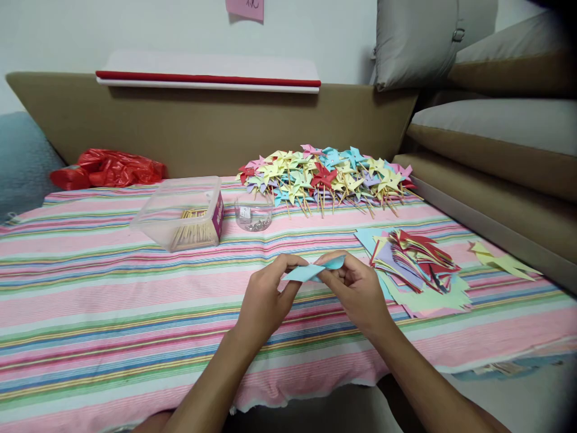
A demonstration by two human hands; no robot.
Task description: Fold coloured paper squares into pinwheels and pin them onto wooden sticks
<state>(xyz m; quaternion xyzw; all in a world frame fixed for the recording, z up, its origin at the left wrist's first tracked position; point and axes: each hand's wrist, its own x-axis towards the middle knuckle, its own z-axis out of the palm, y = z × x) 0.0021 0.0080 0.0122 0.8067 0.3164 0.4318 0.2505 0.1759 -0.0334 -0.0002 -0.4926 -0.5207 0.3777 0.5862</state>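
My left hand (267, 293) and right hand (360, 294) pinch the blue paper (306, 273) between them, above the striped cloth (135, 300); if my fingers press too hard, its curled folds could crease or tear

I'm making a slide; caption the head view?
Two hands hold blue paper above a striped cloth, before a pile of paper pinwheels.
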